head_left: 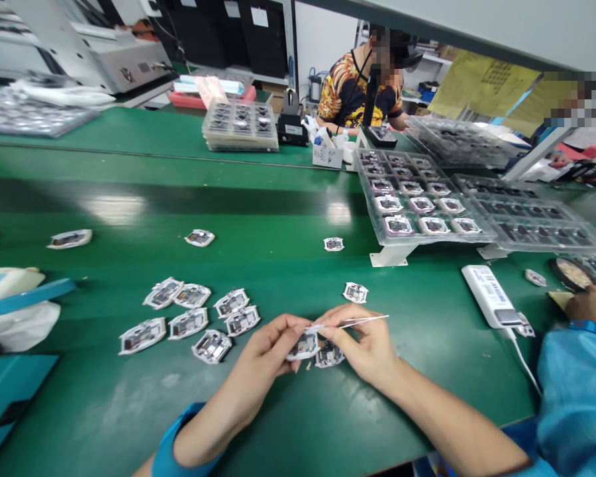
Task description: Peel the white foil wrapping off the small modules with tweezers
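Note:
My left hand pinches a small white-rimmed electronic housing with a circuit board inside, tilted just above the green bench. Between the thumb and fingers of my right hand are slim pale tweezers. Their joined end points right, while their tips meet the upper edge of the housing and are partly hidden by my fingers. Another such housing lies under my right hand, partly covered. Several more housings rest on the bench left of my hands, and a single housing lies just beyond them.
A clear tray of housings stands on white brackets at the right, near a white power-bank-like box with a cable. A co-worker's blue sleeve is close on the right. Another person sits across the bench.

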`<state>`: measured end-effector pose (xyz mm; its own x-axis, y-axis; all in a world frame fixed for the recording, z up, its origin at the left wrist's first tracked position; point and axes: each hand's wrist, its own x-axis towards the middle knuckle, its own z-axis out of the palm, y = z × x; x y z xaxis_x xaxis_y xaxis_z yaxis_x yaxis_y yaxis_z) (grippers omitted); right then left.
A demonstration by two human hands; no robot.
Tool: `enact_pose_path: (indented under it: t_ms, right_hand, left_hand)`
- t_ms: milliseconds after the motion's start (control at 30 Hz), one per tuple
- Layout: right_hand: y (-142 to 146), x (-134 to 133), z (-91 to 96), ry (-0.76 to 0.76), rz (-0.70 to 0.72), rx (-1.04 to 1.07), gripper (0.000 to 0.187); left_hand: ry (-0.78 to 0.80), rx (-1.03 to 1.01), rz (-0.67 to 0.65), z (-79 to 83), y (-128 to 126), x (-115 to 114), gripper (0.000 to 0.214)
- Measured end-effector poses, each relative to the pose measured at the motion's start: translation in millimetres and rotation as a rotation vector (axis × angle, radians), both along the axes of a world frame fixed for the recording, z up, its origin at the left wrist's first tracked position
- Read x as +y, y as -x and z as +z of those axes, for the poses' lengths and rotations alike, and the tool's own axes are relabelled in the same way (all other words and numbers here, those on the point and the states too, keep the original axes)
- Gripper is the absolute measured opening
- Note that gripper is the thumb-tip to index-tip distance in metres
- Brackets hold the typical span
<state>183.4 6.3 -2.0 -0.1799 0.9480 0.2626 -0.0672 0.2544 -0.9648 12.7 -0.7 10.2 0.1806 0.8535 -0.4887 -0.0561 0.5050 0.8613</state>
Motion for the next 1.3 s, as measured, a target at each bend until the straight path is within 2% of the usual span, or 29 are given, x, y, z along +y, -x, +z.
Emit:
enact_pose_path:
  t_ms: [233, 400, 567, 767, 900, 1033, 1133, 1233, 1300]
  right_hand:
    - [3, -1, -7.5, 0.095, -0.054, 0.107, 0.006]
    - [2, -1, -0.6, -0.01, -0.039, 0.014, 0.004]
    - [2, -1, 2.0, -0.117, -0.061, -0.023, 0.006]
    - [3, -2, -0.8, -0.103, -0.085, 0.045, 0.005]
    - [4, -3, 0.2, -0.082, -0.084, 0.03, 0.006]
    - [4, -3, 3.2, -0.124, -0.077, -0.001, 0.008]
    - [1, -2, 4.4, -0.173, -0.085, -0.063, 0.01]
    - [-2, -1, 2.5, -0.157, -0.114, -0.113, 0.009]
    - [-3, 1, 0.2, -0.108, -0.131, -0.103, 0.007]
  left_hand:
    - [-0.004, -0.016, -0.011, -0.3, -2, 0, 0.041]
    - [0.004, -0.017, 0.014, -1.3, -2, -2, 0.04]
    - [-0.012, -0.077, 0.027, 4.5, -1, -1, 0.036]
    - [-0.018, -0.117, 0.034, 10.3, -1, 1, 0.031]
    - [-0.017, -0.147, 0.032, 8.3, 0, 1, 0.023]
    - [0.003, -0.163, 0.025, 5.4, 1, 2, 0.021]
    - [-0.019, -0.168, -0.025, 6.0, 2, 3, 0.021]
    - [-0.108, -0.181, -0.178, 6.9, 5, 2, 0.034]
    - [-0.224, -0.096, -0.283, 5.1, 9, 5, 0.045]
